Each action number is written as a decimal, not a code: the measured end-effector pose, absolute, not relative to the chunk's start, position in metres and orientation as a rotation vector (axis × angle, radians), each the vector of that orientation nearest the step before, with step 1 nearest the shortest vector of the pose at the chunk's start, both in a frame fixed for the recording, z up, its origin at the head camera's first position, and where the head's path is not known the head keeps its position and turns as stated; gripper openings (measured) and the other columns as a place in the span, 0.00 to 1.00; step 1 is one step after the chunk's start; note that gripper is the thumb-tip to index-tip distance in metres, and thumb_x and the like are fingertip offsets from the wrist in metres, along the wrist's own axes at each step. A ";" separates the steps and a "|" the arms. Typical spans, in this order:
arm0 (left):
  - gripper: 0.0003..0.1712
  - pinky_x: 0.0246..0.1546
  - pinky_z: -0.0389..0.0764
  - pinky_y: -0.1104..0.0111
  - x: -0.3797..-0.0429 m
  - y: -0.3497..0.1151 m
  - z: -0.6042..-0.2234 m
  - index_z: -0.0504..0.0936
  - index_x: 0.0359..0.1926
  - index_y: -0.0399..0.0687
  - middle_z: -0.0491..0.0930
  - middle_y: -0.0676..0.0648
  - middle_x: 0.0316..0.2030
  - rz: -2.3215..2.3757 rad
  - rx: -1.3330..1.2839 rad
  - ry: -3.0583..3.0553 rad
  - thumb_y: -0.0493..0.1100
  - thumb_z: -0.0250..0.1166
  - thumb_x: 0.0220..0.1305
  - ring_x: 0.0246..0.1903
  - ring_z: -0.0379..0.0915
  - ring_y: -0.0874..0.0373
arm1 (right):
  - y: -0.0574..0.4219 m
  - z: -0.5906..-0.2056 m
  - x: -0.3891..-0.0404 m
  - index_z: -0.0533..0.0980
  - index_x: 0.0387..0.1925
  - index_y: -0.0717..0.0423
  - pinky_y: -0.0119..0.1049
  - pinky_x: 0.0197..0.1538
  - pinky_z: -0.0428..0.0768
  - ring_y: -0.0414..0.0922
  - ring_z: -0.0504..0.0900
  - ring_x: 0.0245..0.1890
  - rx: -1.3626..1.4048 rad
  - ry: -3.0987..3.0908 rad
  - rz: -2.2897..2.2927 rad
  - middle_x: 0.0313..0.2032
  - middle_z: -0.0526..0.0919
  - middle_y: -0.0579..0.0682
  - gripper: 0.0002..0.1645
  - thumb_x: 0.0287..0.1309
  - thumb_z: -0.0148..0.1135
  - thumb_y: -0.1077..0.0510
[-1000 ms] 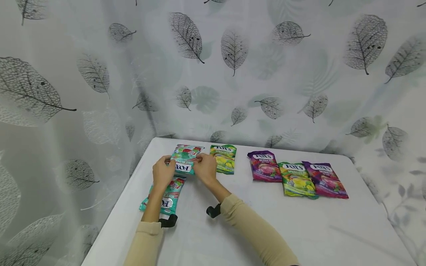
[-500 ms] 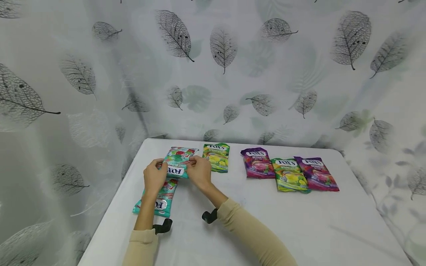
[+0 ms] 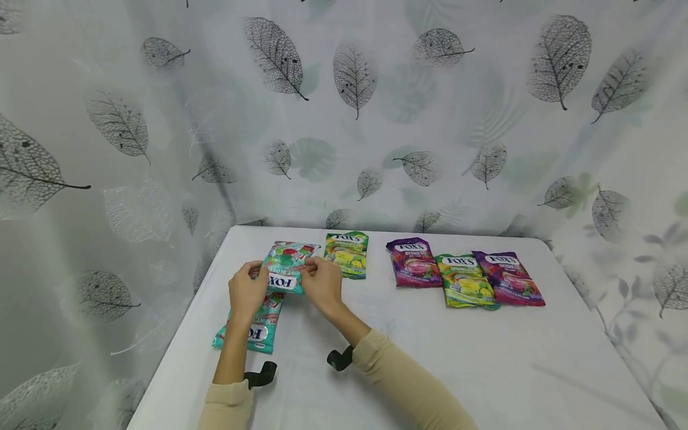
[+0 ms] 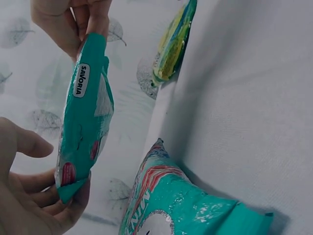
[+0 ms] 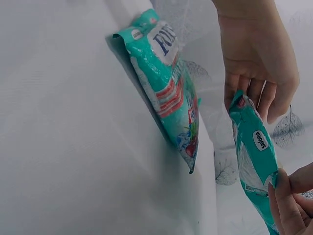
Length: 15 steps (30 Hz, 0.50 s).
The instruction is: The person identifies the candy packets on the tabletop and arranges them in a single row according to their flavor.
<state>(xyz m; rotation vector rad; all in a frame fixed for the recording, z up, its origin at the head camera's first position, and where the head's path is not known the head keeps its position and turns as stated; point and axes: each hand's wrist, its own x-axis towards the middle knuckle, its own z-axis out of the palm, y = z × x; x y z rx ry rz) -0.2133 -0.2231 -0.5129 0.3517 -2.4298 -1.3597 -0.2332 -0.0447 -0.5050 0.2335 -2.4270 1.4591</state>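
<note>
"The held packet had shifted slightly nearer the lying packet."
"And the hands?"
"The left hand had curled fingers round one end, thumb clear; the right hand pinched the other."
"So it hung between them above the counter: handling wasn't finished."

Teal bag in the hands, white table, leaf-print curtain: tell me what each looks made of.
Teal bag: probably thin plastic film, fairly glossy, judging by its creases and silvery glints.
White table: matte top, perhaps covered in cloth, since a fine grain shows close up; what lies beneath can't be told.
Leaf-print curtain: thin, softly folded sheet, plastic or fabric.
</note>
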 end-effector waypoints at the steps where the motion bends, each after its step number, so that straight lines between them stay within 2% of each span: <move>1: 0.22 0.52 0.79 0.48 -0.211 -0.223 -0.513 0.83 0.60 0.36 0.85 0.35 0.50 -1.356 0.348 -2.430 0.48 0.60 0.75 0.50 0.79 0.42 | -0.044 -0.505 -0.232 0.88 0.41 0.63 0.30 0.32 0.81 0.36 0.82 0.27 0.231 -2.429 1.462 0.29 0.88 0.47 0.08 0.60 0.71 0.63; 15: 0.22 0.54 0.78 0.49 -0.191 -0.213 -0.514 0.82 0.60 0.36 0.84 0.36 0.51 -1.414 0.305 -2.407 0.47 0.60 0.76 0.52 0.78 0.43 | -0.031 -0.508 -0.214 0.88 0.41 0.61 0.27 0.33 0.82 0.33 0.82 0.27 0.225 -2.408 1.522 0.30 0.88 0.45 0.08 0.61 0.73 0.62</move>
